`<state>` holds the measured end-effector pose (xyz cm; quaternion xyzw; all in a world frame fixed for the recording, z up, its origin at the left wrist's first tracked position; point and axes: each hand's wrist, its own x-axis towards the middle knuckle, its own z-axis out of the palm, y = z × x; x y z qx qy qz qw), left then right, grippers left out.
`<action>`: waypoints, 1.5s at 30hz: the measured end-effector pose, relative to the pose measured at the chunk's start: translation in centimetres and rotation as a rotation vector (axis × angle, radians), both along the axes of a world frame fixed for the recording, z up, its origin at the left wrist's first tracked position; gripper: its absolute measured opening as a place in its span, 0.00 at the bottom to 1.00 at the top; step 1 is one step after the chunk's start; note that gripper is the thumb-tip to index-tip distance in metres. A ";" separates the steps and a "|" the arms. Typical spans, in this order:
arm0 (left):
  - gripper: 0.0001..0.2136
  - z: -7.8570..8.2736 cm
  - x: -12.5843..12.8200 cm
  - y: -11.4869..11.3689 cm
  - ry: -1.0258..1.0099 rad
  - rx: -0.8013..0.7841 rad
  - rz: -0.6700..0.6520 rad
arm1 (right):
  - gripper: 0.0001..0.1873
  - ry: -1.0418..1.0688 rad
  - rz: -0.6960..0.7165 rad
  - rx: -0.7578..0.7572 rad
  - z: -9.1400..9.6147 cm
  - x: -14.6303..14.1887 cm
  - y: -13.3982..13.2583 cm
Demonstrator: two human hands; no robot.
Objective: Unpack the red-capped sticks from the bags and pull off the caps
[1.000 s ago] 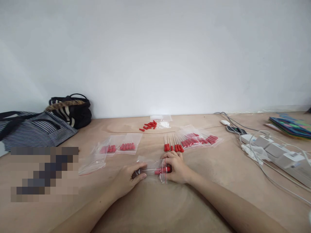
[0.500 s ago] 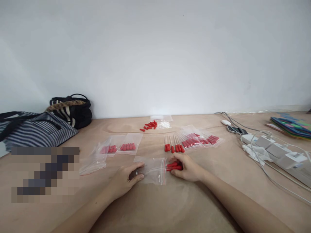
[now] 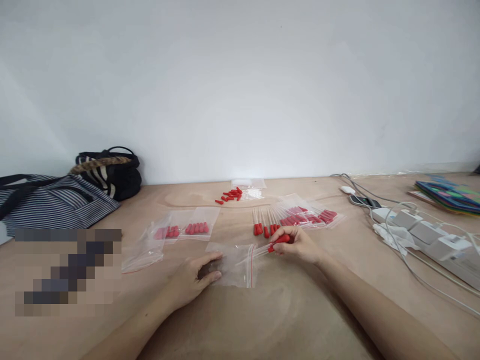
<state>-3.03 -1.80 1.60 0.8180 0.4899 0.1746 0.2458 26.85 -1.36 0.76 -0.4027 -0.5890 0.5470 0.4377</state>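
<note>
A clear zip bag (image 3: 236, 272) with a red line at its mouth lies on the table in front of me. At its left end, my left hand (image 3: 200, 277) grips it between thumb and fingers. My right hand (image 3: 296, 245) pinches droppers (image 3: 280, 242) by their red rubber bulbs, just right of the bag's mouth. Their clear stems slant down to the left, with the tips inside the bag. I cannot tell how many it holds. Several loose droppers (image 3: 266, 231) lie just beyond that hand, bulbs towards me.
Filled bags of droppers (image 3: 197, 227) lie at left, more bags (image 3: 300, 217) at right. A pile of red bulbs (image 3: 233, 194) sits near the wall beside clear stems (image 3: 253, 193). A power strip (image 3: 450, 247) with cables stands at right. A striped bag (image 3: 60, 200) is at left.
My right hand has moved right and slightly away from me, drawing the droppers partway out from the bag's mouth, so more of their stems shows. My left hand stays on the bag.
</note>
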 end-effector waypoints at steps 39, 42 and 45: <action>0.15 -0.8 -0.7 1.1 -0.134 0.110 0.231 | 0.17 -0.875 -0.522 0.664 -3.3 -1.5 3.8; 0.18 -0.6 -0.7 0.9 -0.090 0.092 0.295 | 0.21 -0.792 -0.509 0.664 -3.3 -1.5 3.7; 0.25 -0.4 -0.8 0.7 -0.037 0.056 0.347 | 0.24 -0.735 -0.475 0.683 -3.0 -1.2 3.3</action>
